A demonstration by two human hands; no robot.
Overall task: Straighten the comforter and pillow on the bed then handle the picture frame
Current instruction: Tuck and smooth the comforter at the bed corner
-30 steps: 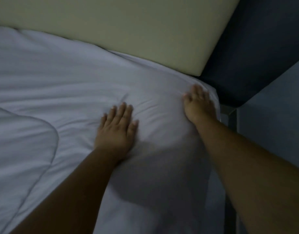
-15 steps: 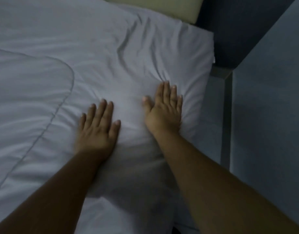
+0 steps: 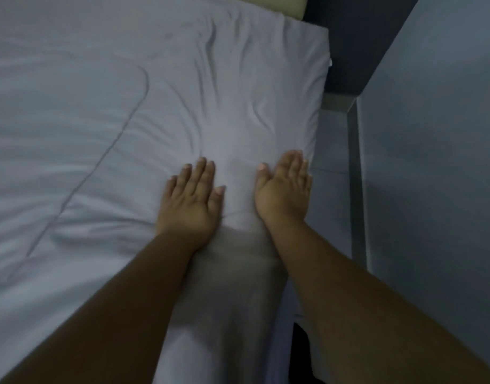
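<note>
Two bare hands show, one white fabric comforter, and one pale yellow padded headboard; a pillow cannot be told apart from the bedding.

The white fabric comforter (image 3: 105, 151) covers the bed from nine o'clock across to about two o'clock of the view, with a stitched seam curving down its left part and a fan of wrinkles near the middle. Its right edge runs beside a grey bed frame rail (image 3: 356, 173) at three o'clock.

The left hand (image 3: 190, 205) lies flat, palm down, on the comforter, fingers straight and close together, thumb slightly apart. The right hand (image 3: 284, 191) lies flat just beside it at its three o'clock, fingers pressed together, close to the comforter's right edge. The wrinkles spread at twelve o'clock from both sets of fingertips; cloth lies directly under them.

The pale yellow padded headboard (image 3: 289, 5) peeks in at one o'clock.
</note>
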